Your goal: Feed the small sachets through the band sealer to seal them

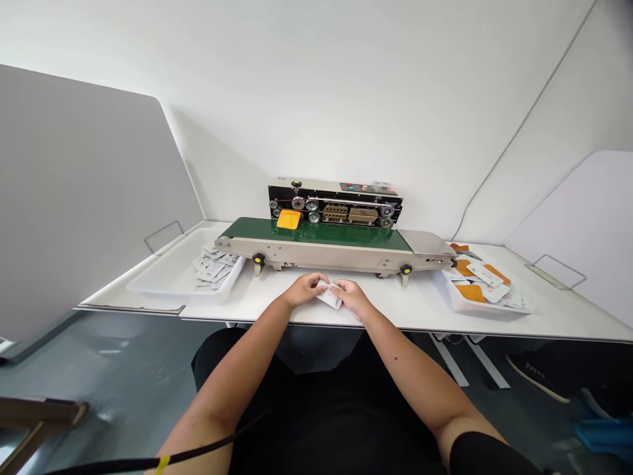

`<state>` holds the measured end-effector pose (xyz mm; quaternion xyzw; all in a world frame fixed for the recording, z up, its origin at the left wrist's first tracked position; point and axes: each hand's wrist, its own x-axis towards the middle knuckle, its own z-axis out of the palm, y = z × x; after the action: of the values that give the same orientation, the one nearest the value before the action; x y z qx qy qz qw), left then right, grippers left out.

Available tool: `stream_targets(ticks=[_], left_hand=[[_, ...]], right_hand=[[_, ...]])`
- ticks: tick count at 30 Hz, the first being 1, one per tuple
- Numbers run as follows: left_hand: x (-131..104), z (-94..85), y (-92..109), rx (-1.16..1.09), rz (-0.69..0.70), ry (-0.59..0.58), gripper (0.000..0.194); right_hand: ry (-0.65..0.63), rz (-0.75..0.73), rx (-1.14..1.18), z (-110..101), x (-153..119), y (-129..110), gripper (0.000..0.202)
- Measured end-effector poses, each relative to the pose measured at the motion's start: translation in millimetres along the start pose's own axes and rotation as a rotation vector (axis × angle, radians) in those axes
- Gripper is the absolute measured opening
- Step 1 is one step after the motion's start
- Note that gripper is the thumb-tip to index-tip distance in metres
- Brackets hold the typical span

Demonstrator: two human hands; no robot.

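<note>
Between my two hands, just over the front part of the white table, is a small white packet [330, 298] with print on it. My left hand [305, 290] pinches its upper left edge between thumb and fingers. On the other side my right hand [351, 297] grips the upper right edge, its thumb close to the left thumb. Behind the hands stands a sealing machine [336, 204] with a green conveyor belt [336, 235]. An orange packet [289, 220] lies at the belt's left part, against the machine's rollers.
A white bin [148, 280] at the left holds white packets [216, 265]. Another bin [465, 305] at the right holds orange and white packets [489, 276]. Grey panels flank the table [395, 310]. A person's shoe [537, 377] shows below at the right.
</note>
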<state>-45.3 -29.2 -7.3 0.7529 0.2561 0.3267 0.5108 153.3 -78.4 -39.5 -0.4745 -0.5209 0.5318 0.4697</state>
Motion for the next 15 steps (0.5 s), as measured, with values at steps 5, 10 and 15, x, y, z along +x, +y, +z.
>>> stream_targets(ticks=[5, 10, 15], left_hand=[[0, 3.6, 1, -0.114, -0.091, -0.034, 0.054], [-1, 2.4, 1, -0.099, -0.066, -0.048, 0.049], [0, 1.4, -3, -0.108, -0.045, -0.053, 0.047]], right_hand=[[-0.007, -0.016, -0.069, -6, -5, -3, 0.044], [-0.110, -0.012, -0.150, -17, -12, -14, 0.040], [-0.185, -0.012, -0.358, -35, -13, -43, 0.034]])
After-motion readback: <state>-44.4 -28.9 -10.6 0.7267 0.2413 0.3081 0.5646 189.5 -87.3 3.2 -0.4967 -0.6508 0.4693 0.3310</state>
